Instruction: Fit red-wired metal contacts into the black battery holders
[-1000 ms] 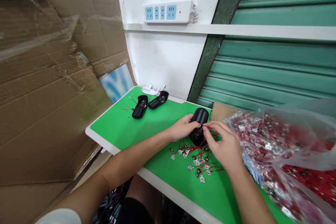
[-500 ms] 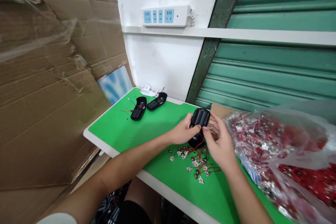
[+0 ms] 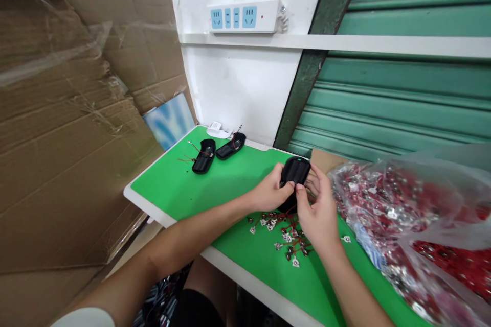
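Between my two hands is a black plastic casing (image 3: 296, 169) with a slotted compartment and a red wire, held tilted above the green table top (image 3: 245, 176). My left hand (image 3: 274, 188) grips its left side, thumb pressed on the middle. From the right, my right hand (image 3: 316, 202) holds it too, thumb close to the other thumb and fingers behind the edge. Just below lie several small metal contact pieces (image 3: 288, 237) on red wires. What the thumbs press on is too small to make out.
Two similar black casings (image 3: 204, 156) with wires lie at the table's far left, near a white plug (image 3: 217, 127). A clear plastic bag (image 3: 383, 204) full of red-wired metal pieces stands on the right. Cardboard (image 3: 84, 127) walls the left side; a power strip (image 3: 244, 17) hangs above.
The casing has tilted slightly in my hands, and its lower part is now more hidden by my right hand. Both hands keep their grip. The view has shifted a little.
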Demonstrator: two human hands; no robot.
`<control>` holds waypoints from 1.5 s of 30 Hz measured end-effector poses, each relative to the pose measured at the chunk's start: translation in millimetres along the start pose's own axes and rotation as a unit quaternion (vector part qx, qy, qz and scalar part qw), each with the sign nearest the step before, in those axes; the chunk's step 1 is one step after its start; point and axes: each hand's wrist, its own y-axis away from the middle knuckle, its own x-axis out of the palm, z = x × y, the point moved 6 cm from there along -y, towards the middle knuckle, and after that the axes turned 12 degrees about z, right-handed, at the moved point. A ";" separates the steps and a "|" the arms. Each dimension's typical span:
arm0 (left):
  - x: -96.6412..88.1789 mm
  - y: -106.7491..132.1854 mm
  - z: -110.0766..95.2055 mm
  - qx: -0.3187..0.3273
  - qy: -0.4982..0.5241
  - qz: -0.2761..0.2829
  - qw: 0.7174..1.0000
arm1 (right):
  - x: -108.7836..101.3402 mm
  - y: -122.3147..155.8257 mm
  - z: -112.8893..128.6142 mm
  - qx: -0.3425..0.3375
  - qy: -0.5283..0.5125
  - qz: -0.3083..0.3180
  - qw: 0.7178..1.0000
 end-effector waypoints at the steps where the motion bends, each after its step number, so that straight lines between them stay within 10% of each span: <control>1: 0.5 0.6 -1.2 0.003 -0.008 -0.002 1.000 | 0.5 0.6 0.7 -0.001 0.004 -0.003 1.000; 12: 2.4 4.3 -3.9 0.006 -0.093 -0.035 0.995 | 3.9 0.2 -3.1 0.035 -0.034 0.006 0.999; 45: -1.9 -2.4 15.1 -0.097 0.236 0.006 0.967 | -7.4 -9.4 -16.4 0.099 -0.104 0.040 0.989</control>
